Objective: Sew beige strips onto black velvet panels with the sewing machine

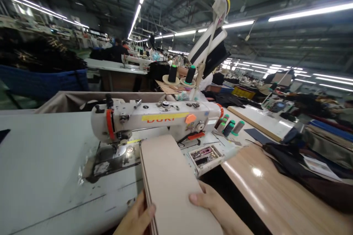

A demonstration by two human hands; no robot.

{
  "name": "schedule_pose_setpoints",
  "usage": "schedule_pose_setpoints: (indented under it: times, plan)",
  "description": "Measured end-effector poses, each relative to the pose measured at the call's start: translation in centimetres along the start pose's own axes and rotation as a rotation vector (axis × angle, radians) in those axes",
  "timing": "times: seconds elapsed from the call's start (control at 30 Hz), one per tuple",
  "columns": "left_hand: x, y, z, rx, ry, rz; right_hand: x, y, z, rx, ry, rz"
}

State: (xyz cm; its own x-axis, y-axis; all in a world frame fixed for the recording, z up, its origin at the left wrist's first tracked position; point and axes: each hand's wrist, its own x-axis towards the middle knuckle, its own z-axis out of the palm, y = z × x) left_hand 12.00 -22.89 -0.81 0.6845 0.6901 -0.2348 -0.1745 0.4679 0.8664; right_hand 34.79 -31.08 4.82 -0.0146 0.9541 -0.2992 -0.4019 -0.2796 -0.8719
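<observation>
A stack of long beige panels (171, 176) with rounded corners is held up in front of the sewing machine. My left hand (139, 214) grips its left edge, thumb on the top face and fingers along the layered side. On the opposite edge my right hand (211, 202) holds the stack, its thumb flat on top and its fingers partly hidden underneath. Just beyond the stack stands the white sewing machine (154, 117), its needle area and metal plate to the left of the panels.
A small parts tray (205, 156) sits right of the stack. Several thread spools (228, 126) stand behind it. A wooden tabletop (256, 187) lies at the right with dark fabric (303, 176). The white machine table (49, 161) extends left. A blue bin (44, 80) stands farther back.
</observation>
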Motion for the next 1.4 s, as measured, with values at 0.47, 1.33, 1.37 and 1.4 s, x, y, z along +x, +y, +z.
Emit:
schedule_pose_setpoints:
  times: [0.47, 1.33, 1.37, 1.4]
  plan:
    - [16.1, 5.7, -0.1, 0.023, 0.296, 0.373, 13.1, -5.7, 1.2, -1.159, 0.263, -0.506]
    - [5.6, 7.3, -5.6, -0.014, 0.218, 0.239, 5.3, -1.2, 6.8, -1.592, -0.099, -1.035]
    - [4.7, 7.1, -5.7, -0.033, 0.235, 0.211, 3.7, -0.1, 7.1, -1.49, -0.188, -1.049]
    - [3.7, 6.8, -5.9, -0.009, 0.262, 0.18, 2.5, 1.1, 7.2, -1.404, -0.217, -1.011]
